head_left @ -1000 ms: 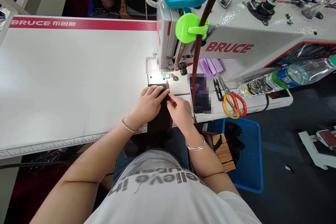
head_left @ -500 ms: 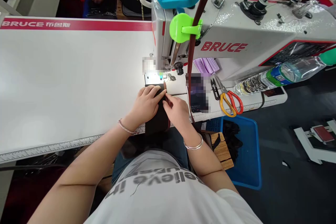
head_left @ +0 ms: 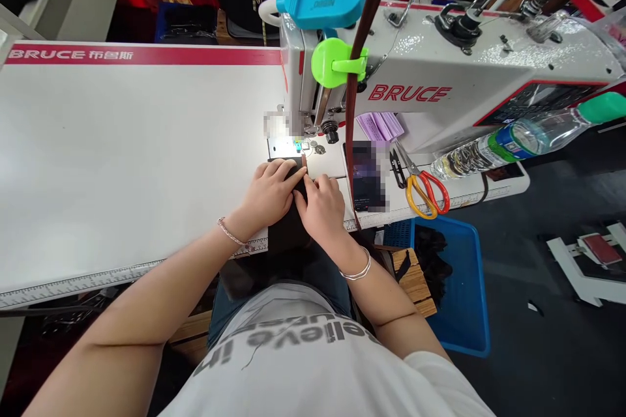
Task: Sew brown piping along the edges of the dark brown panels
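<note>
Our left hand [head_left: 268,194] is cupped over a dark cloth strip [head_left: 289,231], holding it down, while the fingers of our right hand [head_left: 320,203] grasp its edge. The strip lies across the near edge of the white sewing table [head_left: 122,143], with the foot of the sewing machine [head_left: 411,65] at 12 o'clock. Red-and-yellow scissors [head_left: 428,195] lie at 3 o'clock, and a water bottle [head_left: 508,143] lies further out at 2 o'clock.

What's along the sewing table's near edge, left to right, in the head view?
Left hand → right hand → pixelated phone → black thread snips → red-and-yellow-handled scissors → plastic water bottle
</note>
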`<state>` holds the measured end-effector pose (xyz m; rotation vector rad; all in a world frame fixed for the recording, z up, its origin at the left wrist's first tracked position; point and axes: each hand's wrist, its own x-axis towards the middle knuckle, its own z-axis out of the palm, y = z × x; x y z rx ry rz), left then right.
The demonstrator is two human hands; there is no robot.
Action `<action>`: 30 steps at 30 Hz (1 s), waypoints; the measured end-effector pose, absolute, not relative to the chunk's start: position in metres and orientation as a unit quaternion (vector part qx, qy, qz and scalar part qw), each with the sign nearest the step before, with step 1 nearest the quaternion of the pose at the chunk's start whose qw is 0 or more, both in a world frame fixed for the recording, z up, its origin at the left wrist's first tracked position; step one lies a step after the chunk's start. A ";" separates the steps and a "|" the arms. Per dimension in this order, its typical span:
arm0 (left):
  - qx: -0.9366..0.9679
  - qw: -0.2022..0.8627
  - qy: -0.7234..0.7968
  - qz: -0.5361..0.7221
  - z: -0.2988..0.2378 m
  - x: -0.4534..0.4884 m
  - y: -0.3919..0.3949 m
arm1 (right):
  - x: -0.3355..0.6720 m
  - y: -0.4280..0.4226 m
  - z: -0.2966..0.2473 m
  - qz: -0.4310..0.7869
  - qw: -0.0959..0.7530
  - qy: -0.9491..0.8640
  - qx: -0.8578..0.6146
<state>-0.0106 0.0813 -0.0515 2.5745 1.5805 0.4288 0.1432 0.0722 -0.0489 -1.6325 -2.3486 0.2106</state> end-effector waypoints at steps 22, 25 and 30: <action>0.830 0.032 0.536 0.150 -0.055 -0.010 0.088 | 0.142 0.080 -0.053 0.068 0.148 -0.812 -0.561; 0.831 0.025 0.536 0.145 -0.056 -0.011 0.089 | 0.142 0.080 -0.054 0.070 0.151 -0.811 -0.561; 0.832 0.019 0.536 0.141 -0.057 -0.013 0.091 | 0.141 0.082 -0.053 0.064 0.146 -0.812 -0.561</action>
